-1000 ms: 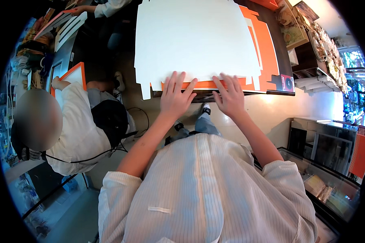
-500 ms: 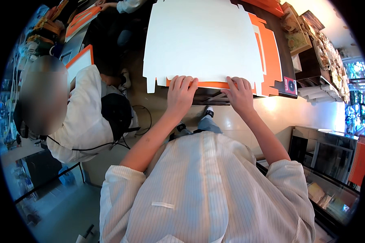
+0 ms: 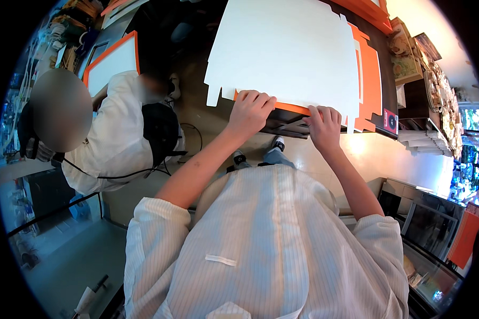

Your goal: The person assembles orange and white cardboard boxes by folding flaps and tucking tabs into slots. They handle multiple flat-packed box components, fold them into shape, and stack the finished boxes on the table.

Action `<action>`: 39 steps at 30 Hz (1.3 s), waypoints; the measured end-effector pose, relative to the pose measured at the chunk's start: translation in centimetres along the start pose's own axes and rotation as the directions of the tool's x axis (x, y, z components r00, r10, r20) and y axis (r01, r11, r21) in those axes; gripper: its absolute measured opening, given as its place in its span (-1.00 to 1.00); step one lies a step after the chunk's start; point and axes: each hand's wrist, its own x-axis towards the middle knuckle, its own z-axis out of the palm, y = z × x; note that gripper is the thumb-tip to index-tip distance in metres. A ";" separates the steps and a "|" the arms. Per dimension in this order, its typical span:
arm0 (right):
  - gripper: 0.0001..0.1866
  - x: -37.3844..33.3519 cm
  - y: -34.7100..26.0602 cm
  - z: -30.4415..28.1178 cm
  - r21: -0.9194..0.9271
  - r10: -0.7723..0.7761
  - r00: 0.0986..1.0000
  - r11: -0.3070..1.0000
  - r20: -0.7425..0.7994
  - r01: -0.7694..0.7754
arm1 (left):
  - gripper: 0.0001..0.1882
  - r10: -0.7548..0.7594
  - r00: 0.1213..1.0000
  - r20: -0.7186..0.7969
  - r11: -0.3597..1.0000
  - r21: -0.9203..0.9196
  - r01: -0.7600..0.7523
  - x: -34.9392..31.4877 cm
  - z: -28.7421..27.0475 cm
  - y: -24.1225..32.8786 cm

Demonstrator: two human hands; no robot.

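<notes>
In the head view, your left hand (image 3: 252, 110) and right hand (image 3: 325, 126) each have their grip curled around the orange flap (image 3: 291, 108) at the near edge of the white cardboard sheet (image 3: 285, 53), lying on the dark worktop (image 3: 386, 91). You appear to be folding that flap; next calls for even pressure along the crease.

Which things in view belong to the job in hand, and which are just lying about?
Likely in the job:
white cardboard sheet
orange front edge, at the left hand and right hand
orange cardboard underneath

Apparently lying about:
small red-and-black item
white stack, right
</notes>
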 end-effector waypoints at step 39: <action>-0.51 7.0 4.1 1.8 0.067 0.246 0.897 0.955 0.368 -0.290 | -0.82 -0.265 0.813 0.519 0.910 -0.145 0.389 8.0 1.6 -3.3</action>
